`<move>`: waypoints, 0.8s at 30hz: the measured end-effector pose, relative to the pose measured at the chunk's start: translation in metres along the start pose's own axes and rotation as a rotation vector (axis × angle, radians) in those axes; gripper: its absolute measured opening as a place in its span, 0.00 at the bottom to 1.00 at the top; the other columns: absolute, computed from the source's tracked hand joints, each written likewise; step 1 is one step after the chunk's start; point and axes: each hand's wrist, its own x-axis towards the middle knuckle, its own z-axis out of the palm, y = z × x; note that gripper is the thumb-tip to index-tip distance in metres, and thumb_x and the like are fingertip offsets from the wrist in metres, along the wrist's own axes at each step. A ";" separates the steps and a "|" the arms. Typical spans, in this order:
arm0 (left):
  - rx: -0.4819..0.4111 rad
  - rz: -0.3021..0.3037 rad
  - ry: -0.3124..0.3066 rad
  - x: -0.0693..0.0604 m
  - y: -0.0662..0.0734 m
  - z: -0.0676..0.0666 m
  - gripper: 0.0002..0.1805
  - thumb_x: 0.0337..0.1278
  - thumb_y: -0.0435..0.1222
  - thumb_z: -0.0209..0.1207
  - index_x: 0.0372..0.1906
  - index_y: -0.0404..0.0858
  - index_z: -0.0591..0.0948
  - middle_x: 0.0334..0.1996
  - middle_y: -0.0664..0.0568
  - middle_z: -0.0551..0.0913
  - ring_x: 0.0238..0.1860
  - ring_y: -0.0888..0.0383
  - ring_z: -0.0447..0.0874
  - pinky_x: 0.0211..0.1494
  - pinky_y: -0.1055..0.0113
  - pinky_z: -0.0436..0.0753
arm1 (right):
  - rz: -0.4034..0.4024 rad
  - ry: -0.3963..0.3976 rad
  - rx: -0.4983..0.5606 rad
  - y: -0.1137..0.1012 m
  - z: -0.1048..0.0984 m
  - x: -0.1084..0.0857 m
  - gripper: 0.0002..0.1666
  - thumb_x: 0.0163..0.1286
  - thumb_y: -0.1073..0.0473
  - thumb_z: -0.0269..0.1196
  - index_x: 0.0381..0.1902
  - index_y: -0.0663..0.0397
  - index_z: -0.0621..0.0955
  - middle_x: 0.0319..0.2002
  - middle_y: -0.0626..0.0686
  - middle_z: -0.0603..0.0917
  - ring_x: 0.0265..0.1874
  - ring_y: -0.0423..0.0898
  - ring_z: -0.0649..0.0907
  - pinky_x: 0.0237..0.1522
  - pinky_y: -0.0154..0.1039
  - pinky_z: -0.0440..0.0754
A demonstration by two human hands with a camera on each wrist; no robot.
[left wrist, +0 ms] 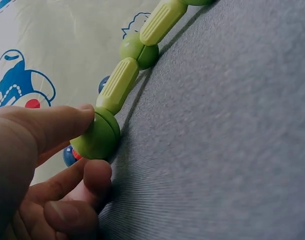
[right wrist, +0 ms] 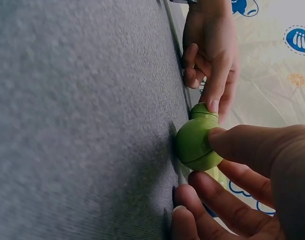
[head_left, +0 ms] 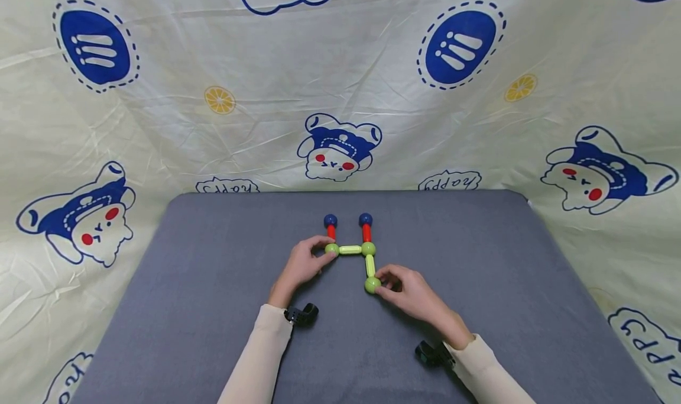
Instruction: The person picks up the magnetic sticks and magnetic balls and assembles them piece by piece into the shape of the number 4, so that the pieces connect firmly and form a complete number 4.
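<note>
A joined figure of toy balls and rods lies on the grey surface. Its left green ball (head_left: 332, 250) is pinched between thumb and fingers of my left hand (head_left: 303, 265). A yellow-green rod (head_left: 350, 250) links that ball to a middle green ball (head_left: 368, 249), and a second yellow-green rod (head_left: 370, 266) runs nearer to me. At its end, my right hand (head_left: 414, 293) pinches the near green ball (right wrist: 196, 145) by thumb and fingers. Red rods (head_left: 366, 233) point away from the left and middle balls, each tipped with a blue ball (head_left: 365, 219).
The grey padded table (head_left: 213, 309) spreads around the figure. Behind it hangs a pale printed cloth (head_left: 372, 55), which also drapes along both sides. A black wrist camera (head_left: 301, 314) is strapped to the left wrist, another black camera (head_left: 433, 354) to the right.
</note>
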 end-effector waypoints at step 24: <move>0.078 -0.009 -0.016 0.023 0.000 -0.007 0.19 0.71 0.41 0.64 0.62 0.41 0.82 0.56 0.46 0.84 0.19 0.60 0.78 0.28 0.66 0.80 | -0.018 0.064 -0.014 0.003 0.004 0.021 0.11 0.69 0.59 0.71 0.48 0.52 0.85 0.39 0.48 0.88 0.32 0.37 0.81 0.36 0.34 0.80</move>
